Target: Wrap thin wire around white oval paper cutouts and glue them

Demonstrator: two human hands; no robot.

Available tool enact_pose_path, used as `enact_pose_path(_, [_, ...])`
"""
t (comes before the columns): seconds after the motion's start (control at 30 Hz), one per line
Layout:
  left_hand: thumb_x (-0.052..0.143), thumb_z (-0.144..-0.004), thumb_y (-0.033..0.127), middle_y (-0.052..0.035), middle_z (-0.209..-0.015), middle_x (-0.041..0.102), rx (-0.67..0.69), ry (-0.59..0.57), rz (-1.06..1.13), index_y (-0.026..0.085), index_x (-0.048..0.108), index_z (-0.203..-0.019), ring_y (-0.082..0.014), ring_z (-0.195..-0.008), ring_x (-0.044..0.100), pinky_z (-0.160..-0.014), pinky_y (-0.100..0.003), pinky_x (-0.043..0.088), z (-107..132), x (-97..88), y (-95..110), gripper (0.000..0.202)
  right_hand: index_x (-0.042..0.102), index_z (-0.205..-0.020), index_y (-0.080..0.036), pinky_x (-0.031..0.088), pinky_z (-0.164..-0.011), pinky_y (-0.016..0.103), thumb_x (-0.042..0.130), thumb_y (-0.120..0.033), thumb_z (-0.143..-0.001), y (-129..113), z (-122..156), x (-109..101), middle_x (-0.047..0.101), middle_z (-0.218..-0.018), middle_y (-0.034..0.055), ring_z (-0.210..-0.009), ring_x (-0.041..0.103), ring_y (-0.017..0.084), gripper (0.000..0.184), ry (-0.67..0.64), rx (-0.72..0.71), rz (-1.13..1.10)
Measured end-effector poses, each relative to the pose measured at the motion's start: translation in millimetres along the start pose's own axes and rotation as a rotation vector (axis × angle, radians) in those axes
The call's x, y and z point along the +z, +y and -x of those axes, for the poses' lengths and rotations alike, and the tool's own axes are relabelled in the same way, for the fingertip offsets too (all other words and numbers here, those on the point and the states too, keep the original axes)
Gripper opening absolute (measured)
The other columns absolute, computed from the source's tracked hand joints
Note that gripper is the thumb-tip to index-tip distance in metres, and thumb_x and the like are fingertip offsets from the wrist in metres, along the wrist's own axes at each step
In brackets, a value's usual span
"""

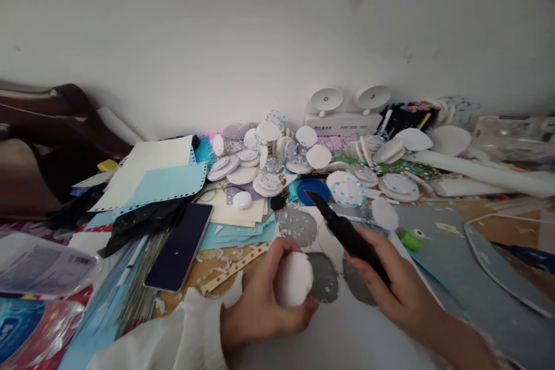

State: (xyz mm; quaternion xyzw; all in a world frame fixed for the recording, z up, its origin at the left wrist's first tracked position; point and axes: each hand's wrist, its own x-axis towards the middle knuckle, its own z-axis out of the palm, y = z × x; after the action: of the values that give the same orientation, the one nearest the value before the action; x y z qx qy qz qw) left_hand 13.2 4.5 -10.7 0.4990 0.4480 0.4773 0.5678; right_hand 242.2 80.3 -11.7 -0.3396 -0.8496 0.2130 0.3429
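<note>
My left hand (260,300) is closed round a white foam disc (293,277), thumb and fingers pinching its edge, low in the middle of the view. My right hand (396,286) grips black scissors (344,231) whose closed blades point up and left, just right of the disc. Both hands hover over a white sheet (323,243) with round holes cut out of it. A white sleeve covers my left wrist.
A heap of white discs (269,162) lies against the wall, with a blue lid (313,188) and a dotted disc (347,192). A dark phone (180,245) lies left. Also here: paper sheets (151,176), a green tape roller (411,238), a white roll (485,173), marker pens (407,114).
</note>
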Motion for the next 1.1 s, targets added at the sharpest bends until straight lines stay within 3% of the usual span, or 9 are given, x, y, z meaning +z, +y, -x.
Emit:
enact_pose_path(0.13, [0.062,-0.064,0.011,-0.0056,-0.115,0.05,0.188,0.095,-0.646,0.026,0.038,-0.127,-0.0264,-0.105,0.049,-0.092,-0.042,0.036,4,-3.0,12,0.069,0.039,-0.135,-0.022,0.053,-0.087,0.031,0.045,-0.021,-0.097,8,7,-4,0.063,-0.116,0.0114,-0.104,0.064,0.023,0.038,-0.036,-0.126,0.104])
enact_pose_path(0.27, [0.059,-0.065,0.017,-0.0067,-0.105,0.05,0.143,0.108,-0.811,0.023,0.038,-0.115,-0.0275,-0.096,0.053,-0.081,-0.042,0.041,2,4.0,10,0.054,0.046,-0.126,-0.022,0.053,-0.078,0.033,0.044,-0.031,-0.098,7,12,-2,0.064,-0.108,0.0104,-0.097,0.065,0.025,0.03,-0.135,-0.198,0.101])
enact_pose_path(0.33, [0.06,-0.064,0.022,-0.0065,-0.097,0.052,0.058,0.125,-0.836,0.022,0.038,-0.105,-0.0276,-0.088,0.054,-0.074,-0.041,0.04,2,8.4,6,0.047,0.049,-0.118,-0.022,0.053,-0.071,0.034,0.04,-0.037,-0.099,2,14,2,0.064,-0.099,0.0089,-0.088,0.065,0.024,0.025,-0.162,-0.229,0.076])
enact_pose_path(0.43, [0.061,-0.06,0.025,-0.006,-0.091,0.053,-0.045,0.15,-0.835,0.022,0.035,-0.1,-0.0284,-0.085,0.054,-0.071,-0.039,0.037,3,12.9,4,0.048,0.048,-0.112,-0.021,0.052,-0.074,0.034,0.039,-0.032,-0.099,-7,16,7,0.066,-0.097,0.009,-0.088,0.066,0.024,0.02,-0.17,-0.253,0.095])
enact_pose_path(0.53, [0.06,-0.061,0.028,-0.0036,-0.085,0.052,-0.07,0.135,-0.808,0.023,0.034,-0.098,-0.0264,-0.08,0.053,-0.068,-0.037,0.034,5,14.3,8,0.045,0.048,-0.113,-0.019,0.05,-0.072,0.032,0.04,-0.032,-0.098,-13,15,8,0.068,-0.097,0.0097,-0.086,0.066,0.023,0.021,-0.166,-0.302,0.097])
enact_pose_path(0.67, [0.057,-0.063,0.024,-0.0025,-0.083,0.05,-0.1,0.113,-0.818,0.023,0.035,-0.097,-0.0242,-0.077,0.05,-0.068,-0.036,0.032,7,13.4,13,0.04,0.051,-0.098,-0.02,0.043,-0.057,0.029,0.043,-0.048,-0.097,-18,13,9,0.063,-0.074,0.0026,-0.062,0.06,0.018,0.028,-0.162,-0.319,0.007])
enact_pose_path(0.73, [0.058,-0.062,0.023,-0.0027,-0.083,0.05,-0.118,0.094,-0.826,0.023,0.037,-0.096,-0.0241,-0.076,0.05,-0.067,-0.035,0.031,8,13.1,14,0.04,0.051,-0.09,-0.021,0.038,-0.052,0.029,0.047,-0.048,-0.096,-22,12,11,0.059,-0.066,0.0002,-0.055,0.055,0.016,0.028,-0.132,-0.313,0.01])
enact_pose_path(0.93, [0.06,-0.063,0.03,-0.0042,-0.083,0.052,-0.024,0.089,-0.813,0.023,0.039,-0.095,-0.0266,-0.076,0.052,-0.065,-0.035,0.03,10,13.0,10,0.039,0.05,-0.083,-0.021,0.034,-0.048,0.032,0.045,-0.045,-0.097,-29,11,16,0.062,-0.064,0.0029,-0.051,0.056,0.018,0.029,-0.087,-0.334,0.087])
enact_pose_path(1.1, [0.061,-0.064,0.035,0.0012,-0.071,0.047,0.111,0.038,-0.78,0.025,0.033,-0.092,-0.0199,-0.059,0.047,-0.057,-0.031,0.023,5,12.3,4,0.041,0.048,-0.075,-0.021,0.035,-0.049,0.034,0.044,-0.044,-0.098,-29,12,16,0.063,-0.065,0.0062,-0.053,0.057,0.019,0.033,-0.086,-0.329,0.116])
